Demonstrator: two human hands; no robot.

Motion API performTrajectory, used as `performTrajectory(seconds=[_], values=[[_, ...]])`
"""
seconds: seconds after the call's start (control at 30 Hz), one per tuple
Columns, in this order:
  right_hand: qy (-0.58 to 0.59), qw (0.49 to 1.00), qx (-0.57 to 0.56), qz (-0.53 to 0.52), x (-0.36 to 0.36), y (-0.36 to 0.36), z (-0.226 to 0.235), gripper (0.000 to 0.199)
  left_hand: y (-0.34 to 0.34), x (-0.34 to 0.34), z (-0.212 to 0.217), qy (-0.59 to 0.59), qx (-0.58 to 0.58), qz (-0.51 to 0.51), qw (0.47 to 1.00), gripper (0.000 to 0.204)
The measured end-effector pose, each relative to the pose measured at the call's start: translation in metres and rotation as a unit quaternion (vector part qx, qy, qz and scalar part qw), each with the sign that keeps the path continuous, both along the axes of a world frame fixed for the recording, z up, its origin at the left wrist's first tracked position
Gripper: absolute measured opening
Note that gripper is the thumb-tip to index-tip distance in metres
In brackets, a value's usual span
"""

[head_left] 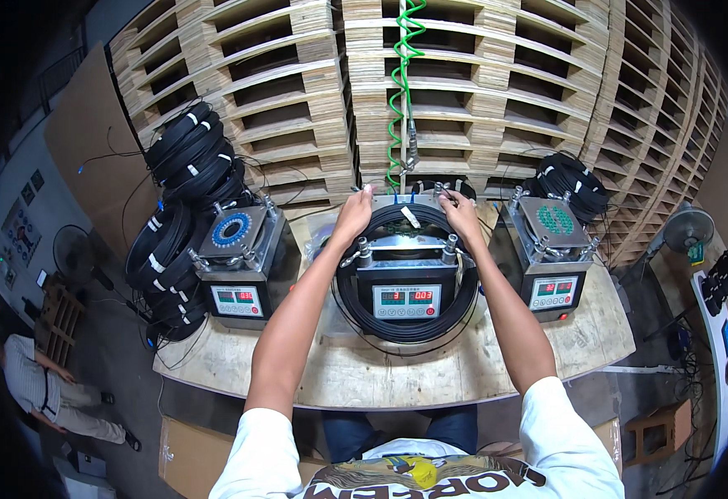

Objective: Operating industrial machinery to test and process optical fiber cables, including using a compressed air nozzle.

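Both hands work at the far side of the middle machine (406,287) on the counter (397,374). A black cable coil (355,299) lies looped around this machine. The left hand (354,214) and right hand (461,214) pinch the coil's top arc near a white tie (410,217). Seating or binding the coil seems in hand; it calls for steady, even finger pressure.

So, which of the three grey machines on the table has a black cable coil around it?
The middle machine, under both hands: a black coil rings it. The side machines have none.
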State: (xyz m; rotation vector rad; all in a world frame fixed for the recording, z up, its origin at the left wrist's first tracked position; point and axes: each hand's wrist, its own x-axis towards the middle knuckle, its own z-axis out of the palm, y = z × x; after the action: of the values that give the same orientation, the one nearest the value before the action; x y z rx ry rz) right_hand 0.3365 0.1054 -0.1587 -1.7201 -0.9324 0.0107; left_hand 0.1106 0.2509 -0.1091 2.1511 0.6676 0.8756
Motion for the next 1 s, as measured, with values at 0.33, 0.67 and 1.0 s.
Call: performTrajectory(seconds=[0.33,0.67,1.0], values=[[0.014,0.999,-0.035,-0.014,-0.005,-0.003,0.001,0.034,0.014,0.007,-0.02,0.042,-0.068,0.084,0.993,0.058],[0.024,0.999,-0.035,0.0,-0.006,-0.004,0.002,0.035,0.015,0.012,-0.019,0.008,-0.111,0.021,0.994,0.051],[0.049,0.996,-0.075,0.016,-0.006,-0.001,0.003,0.036,0.026,0.026,-0.026,0.06,-0.098,0.115,0.987,0.059]])
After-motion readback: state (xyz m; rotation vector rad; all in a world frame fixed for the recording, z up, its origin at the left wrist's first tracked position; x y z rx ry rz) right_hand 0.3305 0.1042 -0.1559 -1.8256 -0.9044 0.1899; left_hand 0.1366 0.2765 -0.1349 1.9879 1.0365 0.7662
